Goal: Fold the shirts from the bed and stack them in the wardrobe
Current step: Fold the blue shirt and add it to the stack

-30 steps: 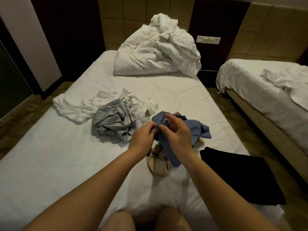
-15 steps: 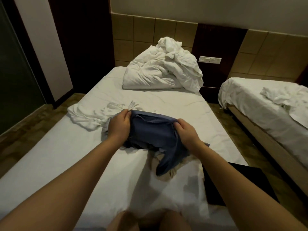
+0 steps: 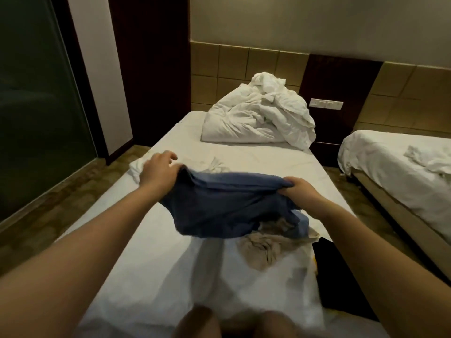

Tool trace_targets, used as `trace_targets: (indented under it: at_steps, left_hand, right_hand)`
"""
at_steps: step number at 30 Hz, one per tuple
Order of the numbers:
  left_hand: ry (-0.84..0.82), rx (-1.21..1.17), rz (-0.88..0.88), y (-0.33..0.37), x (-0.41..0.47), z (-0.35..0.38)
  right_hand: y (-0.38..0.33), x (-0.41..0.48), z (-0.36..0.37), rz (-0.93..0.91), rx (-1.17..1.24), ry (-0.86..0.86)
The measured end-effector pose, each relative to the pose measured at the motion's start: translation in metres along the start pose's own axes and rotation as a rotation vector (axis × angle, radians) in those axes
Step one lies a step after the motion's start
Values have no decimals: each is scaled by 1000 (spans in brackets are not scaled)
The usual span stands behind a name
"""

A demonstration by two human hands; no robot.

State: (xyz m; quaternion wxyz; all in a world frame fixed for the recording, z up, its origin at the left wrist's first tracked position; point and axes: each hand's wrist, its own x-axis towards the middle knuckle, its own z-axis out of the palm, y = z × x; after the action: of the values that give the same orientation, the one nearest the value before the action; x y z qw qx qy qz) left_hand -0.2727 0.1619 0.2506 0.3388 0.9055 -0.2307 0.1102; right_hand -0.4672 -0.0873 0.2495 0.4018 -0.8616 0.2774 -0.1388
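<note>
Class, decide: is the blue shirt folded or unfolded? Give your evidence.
Unfolded: the blue shirt hangs loose and rumpled between the left hand and right hand, which hold its upper edge.

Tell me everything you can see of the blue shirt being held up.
The blue shirt looks like soft, dull-blue fabric, crumpled and not yet folded. It is held above the bed, stretched sideways between two hands: the left hand grips its upper left edge and the right hand bunches its upper right edge. A seam-like line runs along the top. The middle sags in loose folds, and its lower right part hangs over a beige garment lying on the sheet.
</note>
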Motion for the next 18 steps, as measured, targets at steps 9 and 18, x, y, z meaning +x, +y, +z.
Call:
trace_targets:
  at_steps: [9,18]
  left_hand:
    - [-345,-796,16,84,-71,64]
    - [-113,-792,-170,84,-55,63]
  right_hand:
    - [-55,-23,45,-48,935,-265]
    - [28,-48,109,51,206,-278]
